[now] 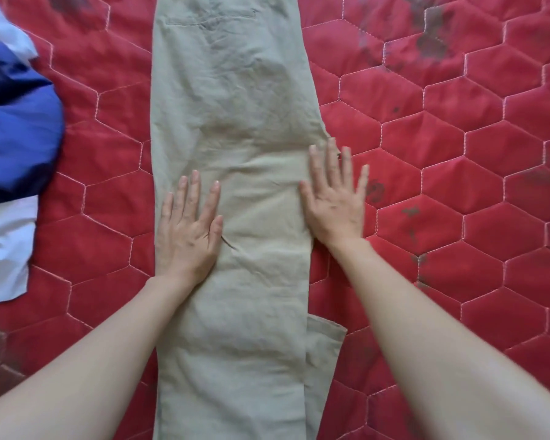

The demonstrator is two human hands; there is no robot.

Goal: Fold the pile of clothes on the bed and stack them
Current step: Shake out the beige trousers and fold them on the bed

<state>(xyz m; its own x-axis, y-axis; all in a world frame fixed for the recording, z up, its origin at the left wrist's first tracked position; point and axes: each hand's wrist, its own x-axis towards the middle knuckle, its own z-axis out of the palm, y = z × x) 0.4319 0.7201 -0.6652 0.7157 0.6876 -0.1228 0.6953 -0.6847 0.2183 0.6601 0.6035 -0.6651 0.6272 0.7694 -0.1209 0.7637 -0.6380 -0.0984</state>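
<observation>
Head view, from nearest outward: two bare forearms reach in from the bottom corners over a red quilted bed cover (458, 173) stitched in hexagons and marked with dark smudges toward the far right. Down the middle lies a pair of beige trousers (235, 106), folded lengthwise leg on leg, running from the near edge to the far edge; a lower layer peeks out at the near right side. The left hand (188, 233) lies flat on the trousers' left edge, fingers straight and slightly apart. The right hand (334, 201) presses flat on the right edge, fingers straight and spread, some over the cover. The cloth is wrinkled, with a welt pocket near the far end. At the left edge lie blue clothes (16, 128) and white clothes (4, 249), apart from the trousers.
</observation>
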